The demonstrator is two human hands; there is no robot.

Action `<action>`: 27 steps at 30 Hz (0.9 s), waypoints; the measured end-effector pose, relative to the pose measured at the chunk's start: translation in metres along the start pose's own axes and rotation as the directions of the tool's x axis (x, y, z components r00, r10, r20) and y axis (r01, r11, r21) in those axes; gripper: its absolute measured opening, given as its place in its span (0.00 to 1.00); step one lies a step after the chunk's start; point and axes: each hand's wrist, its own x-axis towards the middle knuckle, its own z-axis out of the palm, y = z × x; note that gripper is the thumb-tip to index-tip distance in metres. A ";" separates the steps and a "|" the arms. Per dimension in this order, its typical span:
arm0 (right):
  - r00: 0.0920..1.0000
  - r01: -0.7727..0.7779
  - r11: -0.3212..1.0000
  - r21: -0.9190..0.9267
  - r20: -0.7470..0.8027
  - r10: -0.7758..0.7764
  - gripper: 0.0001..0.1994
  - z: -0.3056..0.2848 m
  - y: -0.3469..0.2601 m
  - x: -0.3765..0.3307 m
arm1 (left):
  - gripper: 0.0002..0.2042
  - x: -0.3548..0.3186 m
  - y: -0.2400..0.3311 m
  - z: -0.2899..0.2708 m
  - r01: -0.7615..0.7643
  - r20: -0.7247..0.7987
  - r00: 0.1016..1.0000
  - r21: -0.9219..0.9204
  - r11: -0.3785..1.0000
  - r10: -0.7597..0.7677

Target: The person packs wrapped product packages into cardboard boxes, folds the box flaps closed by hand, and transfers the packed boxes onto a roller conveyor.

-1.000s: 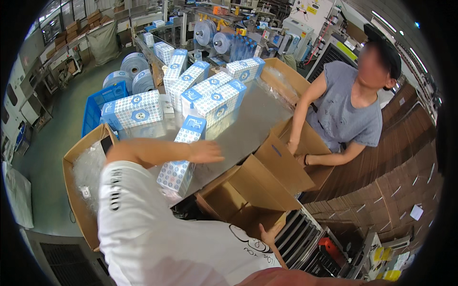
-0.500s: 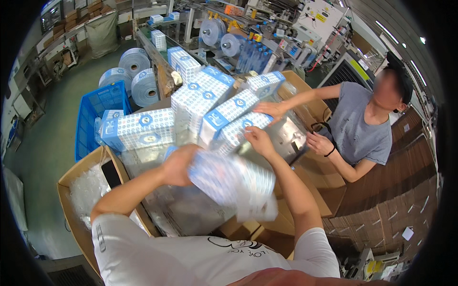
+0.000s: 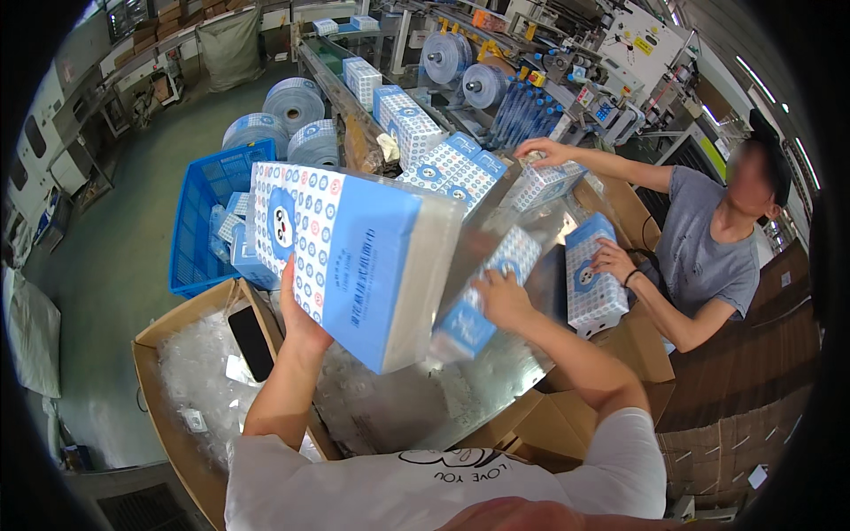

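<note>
My left hand [image 3: 303,314] grips a large blue-and-white tissue pack [image 3: 363,257] with a cartoon print, raised and tilted close in front of me. To its right, my right hand [image 3: 506,301] has its fingers curled over a smaller-looking tissue pack [image 3: 521,250] on the metal table [image 3: 390,398]. That pack is slightly blurred. Behind the raised pack stand more tissue packs [image 3: 456,173], partly hidden by it. Across the table a co-worker holds one tissue pack [image 3: 595,274] with one hand and reaches to another tissue pack [image 3: 542,184] with the other.
An open carton [image 3: 155,363] of clear plastic film stands at my left, with a phone [image 3: 251,343] on its edge. Beyond it is a blue crate [image 3: 190,230]. Open cartons [image 3: 567,416] sit at the right. Film rolls [image 3: 294,102] and a conveyor [image 3: 332,75] lie farther back.
My left hand has raised and turned a pack toward the left. My right hand has come onto another pack. The co-worker has moved a pack to the right, and the view has shifted.
</note>
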 end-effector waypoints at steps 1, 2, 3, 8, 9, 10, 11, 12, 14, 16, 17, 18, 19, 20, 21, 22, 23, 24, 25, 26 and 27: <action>0.970 -0.045 0.999 0.025 0.242 0.037 0.25 -0.019 -0.015 -0.015 | 0.27 0.000 0.000 0.002 -0.006 -0.008 1.000 0.002 1.000 0.006; 0.972 -0.046 0.999 0.028 0.232 0.038 0.25 -0.020 -0.009 -0.027 | 0.27 -0.005 -0.004 0.008 0.001 0.020 1.000 0.015 1.000 -0.001; 0.946 0.280 0.954 -0.110 0.201 -0.255 0.33 -0.021 0.001 -0.038 | 0.27 -0.005 -0.007 0.011 0.019 0.044 0.999 0.023 1.000 -0.020; 0.757 0.648 0.728 -0.224 0.293 -0.584 0.58 -0.007 0.024 -0.051 | 0.26 -0.010 -0.031 0.031 0.065 0.107 0.992 0.068 0.996 -0.073; 0.739 0.673 0.711 -0.203 0.227 -0.634 0.58 -0.006 0.031 -0.050 | 0.26 -0.014 -0.037 0.034 0.060 0.134 0.989 0.070 0.996 -0.069; 0.754 0.656 0.729 -0.194 0.204 -0.624 0.58 -0.005 0.036 -0.055 | 0.26 -0.017 -0.044 0.039 0.054 0.168 0.984 0.071 0.996 -0.065; 0.771 0.636 0.749 -0.185 0.179 -0.611 0.58 -0.001 0.039 -0.062 | 0.26 -0.020 -0.052 0.044 0.071 0.181 0.980 0.087 0.994 -0.086; 0.784 0.621 0.760 -0.194 0.157 -0.601 0.58 0.007 0.045 -0.065 | 0.27 -0.023 -0.060 0.053 0.058 0.173 0.982 0.107 0.993 -0.076; 0.891 0.451 0.881 -0.145 0.015 -0.454 0.49 0.036 0.057 -0.075 | 0.27 -0.033 -0.081 0.066 0.055 0.183 0.980 0.140 0.989 -0.081; 0.928 0.348 0.911 0.220 -0.221 -0.301 0.42 0.047 0.070 -0.086 | 0.29 -0.044 -0.110 0.082 -0.027 0.250 0.967 0.302 0.953 -0.052; 0.915 0.329 0.790 0.518 -0.382 -0.130 0.37 0.037 0.084 -0.101 | 0.30 -0.050 -0.127 0.078 0.043 0.256 0.956 0.355 0.934 -0.141; 0.851 0.444 0.485 0.753 -0.525 0.036 0.32 0.008 0.079 -0.117 | 0.30 -0.056 -0.146 0.071 0.014 0.259 0.956 0.434 0.901 -0.139; 0.747 0.601 0.198 0.774 -0.632 0.206 0.27 -0.022 0.076 -0.137 | 0.27 -0.061 -0.164 0.055 -0.042 0.328 0.929 0.557 0.830 -0.174; 0.778 0.451 0.208 0.868 -0.496 0.385 0.28 -0.023 0.108 -0.160 | 0.27 -0.066 -0.190 0.037 -0.177 0.433 0.883 0.667 0.724 -0.183; 0.743 0.382 0.248 0.890 -0.456 0.489 0.30 -0.035 0.136 -0.197 | 0.27 -0.089 -0.213 0.063 -0.287 0.443 0.801 0.875 0.390 -0.403; 0.690 0.363 0.338 0.868 -0.494 0.529 0.31 -0.060 0.153 -0.234 | 0.28 -0.104 -0.243 0.064 -0.501 0.663 0.565 0.749 0.434 -0.491; 0.635 0.343 0.400 0.850 -0.523 0.569 0.33 -0.078 0.167 -0.279 | 0.37 -0.124 -0.275 0.073 -0.741 0.747 0.347 0.589 0.323 -0.567; 0.586 0.332 0.428 0.840 -0.540 0.605 0.34 -0.090 0.176 -0.328 | 0.48 -0.140 -0.305 0.087 -0.822 0.761 0.228 0.485 0.298 -0.608; 0.554 0.389 0.413 0.823 -0.568 0.609 0.33 -0.111 0.162 -0.369 | 0.54 -0.159 -0.338 0.077 -0.908 0.716 0.167 0.380 0.177 -0.678; 0.557 0.355 0.333 0.874 -0.484 0.675 0.30 -0.092 0.179 -0.414 | 0.54 -0.172 -0.366 0.068 -0.904 0.368 0.102 0.422 0.068 -0.924; 0.602 0.158 0.376 0.913 -0.391 0.696 0.28 -0.071 0.189 -0.458 | 0.52 -0.186 -0.398 0.034 -0.976 0.209 0.023 0.218 0.024 -0.978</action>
